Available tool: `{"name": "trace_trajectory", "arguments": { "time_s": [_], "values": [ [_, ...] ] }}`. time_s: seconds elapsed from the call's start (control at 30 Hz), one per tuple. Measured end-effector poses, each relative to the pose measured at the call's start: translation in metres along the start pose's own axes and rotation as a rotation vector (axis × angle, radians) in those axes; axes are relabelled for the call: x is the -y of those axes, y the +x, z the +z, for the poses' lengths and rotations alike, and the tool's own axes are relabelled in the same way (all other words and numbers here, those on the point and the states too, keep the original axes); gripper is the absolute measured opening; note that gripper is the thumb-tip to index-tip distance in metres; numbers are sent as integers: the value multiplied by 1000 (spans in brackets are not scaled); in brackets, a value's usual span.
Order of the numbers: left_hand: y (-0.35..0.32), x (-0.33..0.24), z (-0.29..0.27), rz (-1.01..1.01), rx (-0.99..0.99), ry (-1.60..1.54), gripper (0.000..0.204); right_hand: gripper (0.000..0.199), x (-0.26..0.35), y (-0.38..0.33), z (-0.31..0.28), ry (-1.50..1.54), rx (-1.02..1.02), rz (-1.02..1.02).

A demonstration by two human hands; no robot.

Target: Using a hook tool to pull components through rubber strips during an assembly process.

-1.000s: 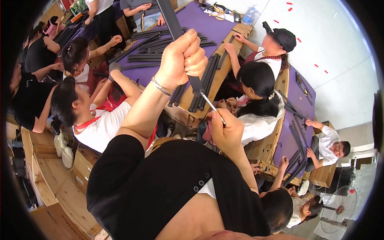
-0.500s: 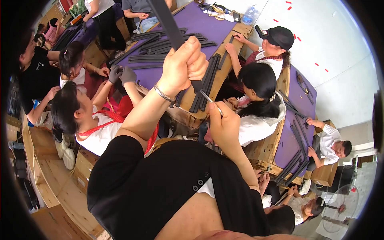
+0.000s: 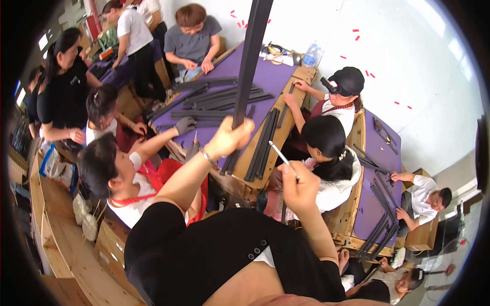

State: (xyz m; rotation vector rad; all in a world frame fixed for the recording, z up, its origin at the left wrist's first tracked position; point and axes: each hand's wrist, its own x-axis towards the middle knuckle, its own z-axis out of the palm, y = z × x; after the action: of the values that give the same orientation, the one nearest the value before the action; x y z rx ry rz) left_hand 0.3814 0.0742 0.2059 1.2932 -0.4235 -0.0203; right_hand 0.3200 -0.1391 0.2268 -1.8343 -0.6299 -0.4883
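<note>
My left hand (image 3: pixel 228 138), a bracelet on its wrist, is wrapped round the lower end of a long black bar (image 3: pixel 249 56). The bar rises upright past the top edge of the picture, so its far end is hidden. In my right hand (image 3: pixel 300 187) is a thin silvery rod-shaped tool (image 3: pixel 278 154), pinched between thumb and fingers. Its tip points up and left, apart from the bar; the tool's exact kind does not show. Beyond my hands, several similar black bars (image 3: pixel 265 145) lie along the wooden edge of a purple-topped table (image 3: pixel 278 64).
More black bars (image 3: pixel 224 97) are piled on the table. A person in a red apron (image 3: pixel 173 176), wearing grey gloves, sits close on my left. A dark-haired person (image 3: pixel 329 148) sits on my right. Further right, a second purple-topped table (image 3: pixel 375 173) holds bars. Wooden shelving (image 3: pixel 71 234) stands lower left.
The view has tilted up. The bar has swung from leaning left to nearly upright. My right hand has drawn away, and the tool's tip has come clear of the bar's lower end.
</note>
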Motion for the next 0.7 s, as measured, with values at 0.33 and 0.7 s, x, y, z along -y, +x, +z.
{"name": "trace_trajectory", "arguments": {
  "time_s": [0.33,0.7],
  "values": [
    [-43,50,3,-409,302,-200,45,19,12,73,-24,648,-197,324],
    [-71,86,-32,-613,307,-457,43,16,-6,48,1,567,-214,569]
  ]
}}
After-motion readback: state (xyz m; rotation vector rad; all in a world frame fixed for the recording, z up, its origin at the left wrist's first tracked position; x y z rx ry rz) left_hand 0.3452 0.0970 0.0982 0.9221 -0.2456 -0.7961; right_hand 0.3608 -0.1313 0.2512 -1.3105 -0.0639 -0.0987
